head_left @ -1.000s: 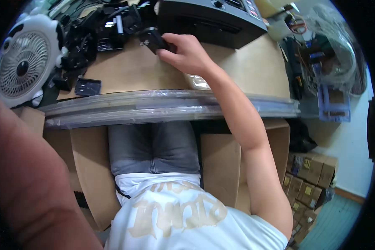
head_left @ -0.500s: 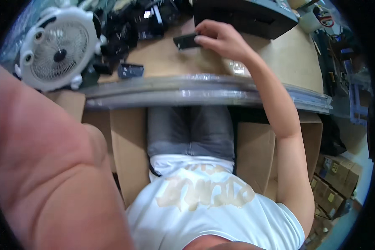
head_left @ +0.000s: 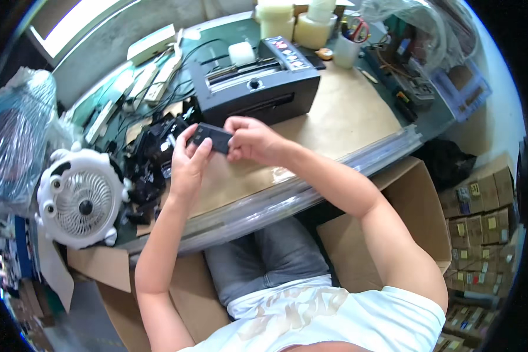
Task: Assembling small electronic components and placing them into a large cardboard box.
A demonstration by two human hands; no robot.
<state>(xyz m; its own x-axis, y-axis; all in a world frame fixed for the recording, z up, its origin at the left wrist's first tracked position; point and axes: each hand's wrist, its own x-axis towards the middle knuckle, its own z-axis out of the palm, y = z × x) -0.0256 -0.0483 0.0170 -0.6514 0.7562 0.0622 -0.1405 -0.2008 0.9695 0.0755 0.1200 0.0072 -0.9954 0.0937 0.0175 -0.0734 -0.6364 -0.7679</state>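
Note:
A small flat black rectangular plastic piece (head_left: 216,138) is held above the table between my two hands. Its exact kind I cannot make out. My left hand (head_left: 188,165) pinches its left end, with the thumb on the upper face. At the other end, the curled fingers of my right hand (head_left: 254,141) grip the edge. Just beyond my hands stands a black box-shaped machine (head_left: 258,97) with a slot in its front and a panel of controls on top. A heap of similar small black parts (head_left: 149,155) lies left of my left hand.
Brown paper (head_left: 349,108) covers the tabletop, and clear plastic wrap lines its front edge (head_left: 264,202). A white fan (head_left: 82,199) stands at the left. Cables, tape rolls (head_left: 314,29) and a pen cup (head_left: 347,50) sit farther back. Open cardboard boxes (head_left: 419,205) flank my legs.
My left hand has moved from close to the camera to the black piece, which my right hand held alone. The view has tilted up, showing more of the table.

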